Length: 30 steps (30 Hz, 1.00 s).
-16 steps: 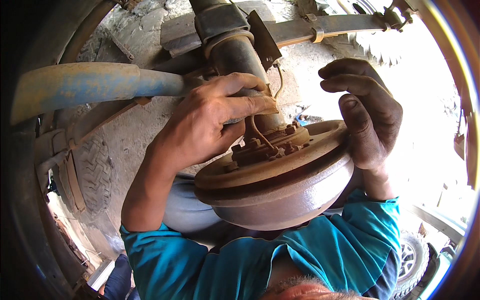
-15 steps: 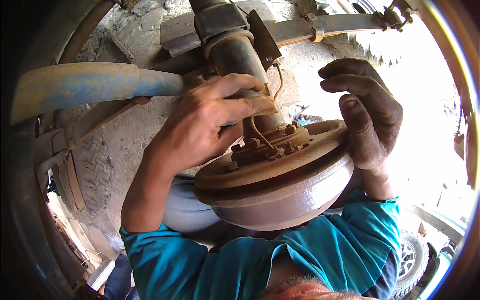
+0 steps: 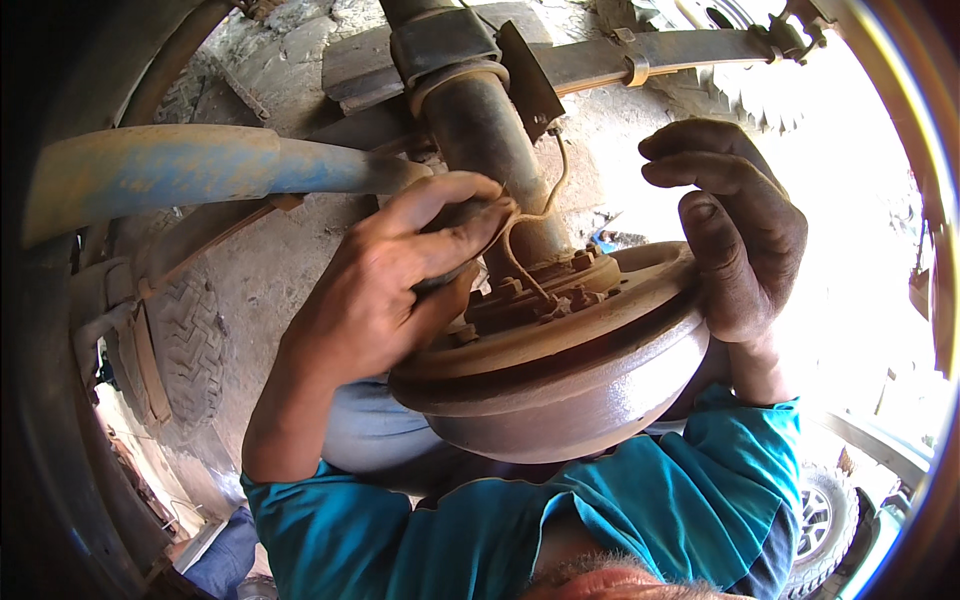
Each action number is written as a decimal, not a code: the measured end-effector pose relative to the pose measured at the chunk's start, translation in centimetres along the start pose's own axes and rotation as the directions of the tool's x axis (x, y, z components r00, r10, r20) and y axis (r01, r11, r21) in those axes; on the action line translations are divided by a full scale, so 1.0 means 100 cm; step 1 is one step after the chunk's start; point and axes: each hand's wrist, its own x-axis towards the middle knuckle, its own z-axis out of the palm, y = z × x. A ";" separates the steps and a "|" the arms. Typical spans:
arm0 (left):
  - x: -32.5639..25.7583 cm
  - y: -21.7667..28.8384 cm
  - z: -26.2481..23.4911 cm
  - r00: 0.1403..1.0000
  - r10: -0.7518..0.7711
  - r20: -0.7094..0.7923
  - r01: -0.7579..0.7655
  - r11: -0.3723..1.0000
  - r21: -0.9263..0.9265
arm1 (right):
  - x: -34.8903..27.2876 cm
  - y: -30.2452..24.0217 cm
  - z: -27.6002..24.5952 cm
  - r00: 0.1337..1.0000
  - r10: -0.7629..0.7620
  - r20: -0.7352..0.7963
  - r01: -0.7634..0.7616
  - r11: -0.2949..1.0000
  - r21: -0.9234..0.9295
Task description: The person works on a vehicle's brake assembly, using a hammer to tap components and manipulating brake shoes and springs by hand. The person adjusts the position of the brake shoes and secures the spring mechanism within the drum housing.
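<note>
Closely bunched, fingertips of the left hand (image 3: 378,262) are placed at the thin pipe (image 3: 545,214); whether it's pinched cannot be told. Right hand (image 3: 748,255) is held curled, fingers wide of thumb, at the drum's right edge. Pipe is seen between axle tube (image 3: 487,135) and drum (image 3: 560,418), far side. Worn blue tube (image 3: 205,165) is seen left, leaf spring (image 3: 695,48) far right.

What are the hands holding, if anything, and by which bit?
The left hand is at the bend of the thin pipe; I can't tell if it's gripping. The right hand, beside the drum, holds nothing.
</note>
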 end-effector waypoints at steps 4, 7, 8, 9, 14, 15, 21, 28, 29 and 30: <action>-0.007 -0.001 -0.006 0.999 -0.010 0.034 0.012 0.998 -0.063 | 0.003 -0.005 0.000 1.000 -0.009 0.020 0.009 1.000 -0.020; -0.005 -0.002 -0.007 0.999 -0.018 0.032 0.022 0.992 -0.127 | 0.003 -0.007 0.001 1.000 0.014 0.013 -0.013 0.999 -0.032; -0.004 -0.002 -0.007 0.999 -0.025 0.025 0.029 0.987 -0.161 | 0.003 -0.006 0.001 1.000 0.006 0.017 -0.005 1.000 -0.028; -0.006 0.000 -0.007 0.997 -0.080 0.024 0.083 0.978 -0.192 | 0.003 -0.005 0.002 1.000 -0.001 0.020 0.002 1.000 -0.024; -0.009 0.010 -0.005 0.959 -0.263 -0.107 0.229 0.939 -0.255 | 0.004 0.008 0.000 0.998 -0.061 -0.006 0.061 0.998 0.014; -0.006 0.011 -0.005 0.949 -0.288 -0.131 0.234 0.918 -0.319 | 0.004 0.008 0.000 0.998 -0.059 -0.011 0.059 0.998 0.005; -0.007 0.021 0.000 0.978 -0.137 -0.158 0.138 0.990 -0.003 | 0.003 0.007 0.002 0.999 -0.049 -0.021 0.049 0.999 0.021; -0.005 0.011 -0.012 0.990 -0.052 0.128 0.067 0.991 -0.116 | 0.003 0.005 0.002 0.999 -0.025 -0.029 0.027 0.998 0.058; -0.005 0.012 -0.012 0.988 -0.056 0.141 0.074 0.989 -0.124 | 0.003 0.004 0.002 0.999 -0.021 -0.025 0.022 0.998 0.061; -0.007 0.016 -0.012 0.986 -0.061 0.154 0.081 0.988 -0.133 | 0.003 0.004 0.002 1.000 -0.016 -0.021 0.017 0.998 0.063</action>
